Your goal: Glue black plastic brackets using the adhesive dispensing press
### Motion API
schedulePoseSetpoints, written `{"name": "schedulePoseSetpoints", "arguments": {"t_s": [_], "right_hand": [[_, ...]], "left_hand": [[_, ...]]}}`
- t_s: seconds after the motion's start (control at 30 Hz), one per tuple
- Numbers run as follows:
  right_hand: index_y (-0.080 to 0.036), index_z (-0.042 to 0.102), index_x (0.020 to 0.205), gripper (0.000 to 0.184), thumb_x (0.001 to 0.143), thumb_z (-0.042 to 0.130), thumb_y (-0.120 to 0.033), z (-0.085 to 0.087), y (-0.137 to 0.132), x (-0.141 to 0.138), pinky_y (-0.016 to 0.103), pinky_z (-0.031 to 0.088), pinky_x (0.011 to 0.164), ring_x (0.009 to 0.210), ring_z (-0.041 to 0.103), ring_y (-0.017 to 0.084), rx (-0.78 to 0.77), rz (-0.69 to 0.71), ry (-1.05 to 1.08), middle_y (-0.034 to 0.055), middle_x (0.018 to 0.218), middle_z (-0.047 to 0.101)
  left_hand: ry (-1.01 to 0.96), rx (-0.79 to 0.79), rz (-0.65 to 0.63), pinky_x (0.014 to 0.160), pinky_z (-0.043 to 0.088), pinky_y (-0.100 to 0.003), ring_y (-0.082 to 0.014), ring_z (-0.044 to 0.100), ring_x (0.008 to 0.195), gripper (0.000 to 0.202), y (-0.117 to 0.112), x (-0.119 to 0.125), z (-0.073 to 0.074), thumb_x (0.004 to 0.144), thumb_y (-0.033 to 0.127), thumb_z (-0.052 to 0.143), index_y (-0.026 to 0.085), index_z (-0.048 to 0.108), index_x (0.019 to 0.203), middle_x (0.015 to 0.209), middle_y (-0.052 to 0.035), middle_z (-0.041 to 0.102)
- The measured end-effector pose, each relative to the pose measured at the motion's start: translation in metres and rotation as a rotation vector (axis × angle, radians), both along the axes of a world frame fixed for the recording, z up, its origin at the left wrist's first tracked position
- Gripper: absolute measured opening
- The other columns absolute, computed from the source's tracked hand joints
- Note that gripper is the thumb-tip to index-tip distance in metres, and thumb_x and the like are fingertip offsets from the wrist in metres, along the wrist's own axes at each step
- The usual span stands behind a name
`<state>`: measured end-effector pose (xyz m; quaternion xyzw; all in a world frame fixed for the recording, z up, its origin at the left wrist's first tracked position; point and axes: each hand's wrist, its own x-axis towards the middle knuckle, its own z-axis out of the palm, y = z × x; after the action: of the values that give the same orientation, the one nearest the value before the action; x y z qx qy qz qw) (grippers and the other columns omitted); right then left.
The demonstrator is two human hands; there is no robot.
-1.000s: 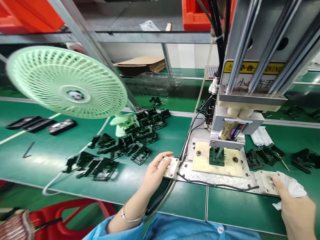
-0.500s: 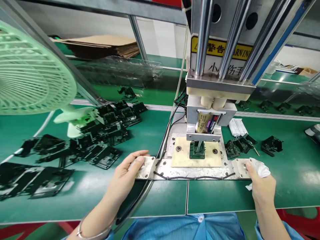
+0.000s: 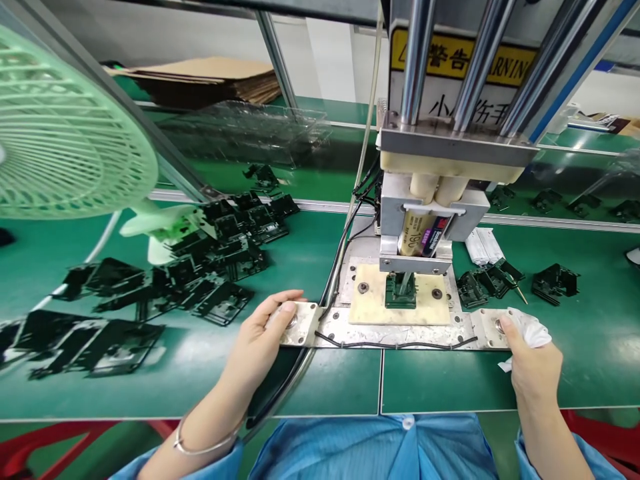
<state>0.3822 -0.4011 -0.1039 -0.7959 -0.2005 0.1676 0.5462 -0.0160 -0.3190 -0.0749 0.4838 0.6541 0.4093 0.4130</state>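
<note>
My left hand (image 3: 263, 333) is wrapped round the metal button block (image 3: 303, 325) at the left end of the press base, its thumb lying over the button. My right hand (image 3: 534, 363) holds a crumpled white cloth (image 3: 533, 331), while its thumb presses on the right button block (image 3: 486, 329). Between them stands the press (image 3: 450, 148), with a two-barrel adhesive cartridge (image 3: 419, 233) clamped in its head. Under the cartridge's nozzle, a dark plastic part (image 3: 400, 293) sits on the cream fixture plate (image 3: 361, 310). The nozzle tip is hidden within the part.
Several black plastic parts (image 3: 220, 303) lie spread on the left of the green bench (image 3: 200, 393), beside a green fan (image 3: 65, 133). More black parts (image 3: 555, 283) and white packets (image 3: 484, 245) lie to the right. Cables (image 3: 280, 390) run past my left hand over the bench edge.
The camera view has shifted, so the bench and press appear slightly higher and farther right. Both hands stay on the button blocks, and the cloth remains in my right hand.
</note>
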Motion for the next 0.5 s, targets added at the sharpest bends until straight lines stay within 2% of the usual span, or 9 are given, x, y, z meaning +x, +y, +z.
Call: {"name": "schedulePoseSetpoints", "arguments": {"t_s": [0.2,0.37,0.43,0.5], "right_hand": [[-0.012,0.077,0.104,0.069,0.056,0.089,-0.060,0.000,0.000,-0.001,0.032,0.056,0.058,0.087,0.071,0.030,-0.023,-0.011,-0.008,0.0137,0.105,0.074],[-0.013,0.077,0.102,0.066,0.057,0.090,-0.059,-0.003,-0.001,0.001,0.034,0.058,0.069,0.094,0.070,0.031,0.015,0.006,-0.013,0.0126,0.105,0.074],[-0.013,0.077,0.102,0.065,0.058,0.090,-0.059,-0.004,-0.001,0.001,0.034,0.059,0.070,0.097,0.070,0.032,0.022,0.005,-0.014,0.0126,0.106,0.074],[-0.013,0.077,0.103,0.066,0.057,0.090,-0.059,-0.004,-0.001,0.000,0.034,0.059,0.067,0.097,0.070,0.032,0.027,0.003,-0.012,0.0132,0.106,0.074]], "left_hand": [[0.004,0.008,-0.010,0.064,0.048,-0.024,-0.0196,0.061,0.075,0.066,0.001,0.000,-0.003,0.073,0.074,0.067,0.019,0.070,0.109,0.099,-0.0067,0.072],[0.029,0.001,-0.023,0.063,0.050,-0.024,-0.0201,0.063,0.077,0.066,0.000,-0.003,-0.006,0.076,0.073,0.064,0.019,0.068,0.112,0.103,-0.0073,0.073],[0.102,-0.003,-0.050,0.066,0.053,-0.028,-0.0231,0.065,0.081,0.064,-0.001,-0.004,-0.001,0.078,0.073,0.060,0.019,0.068,0.113,0.105,-0.0079,0.073],[0.266,0.044,-0.064,0.078,0.056,-0.035,-0.0277,0.067,0.091,0.059,-0.001,-0.002,0.010,0.081,0.069,0.056,0.020,0.068,0.112,0.110,-0.0086,0.072]]}}
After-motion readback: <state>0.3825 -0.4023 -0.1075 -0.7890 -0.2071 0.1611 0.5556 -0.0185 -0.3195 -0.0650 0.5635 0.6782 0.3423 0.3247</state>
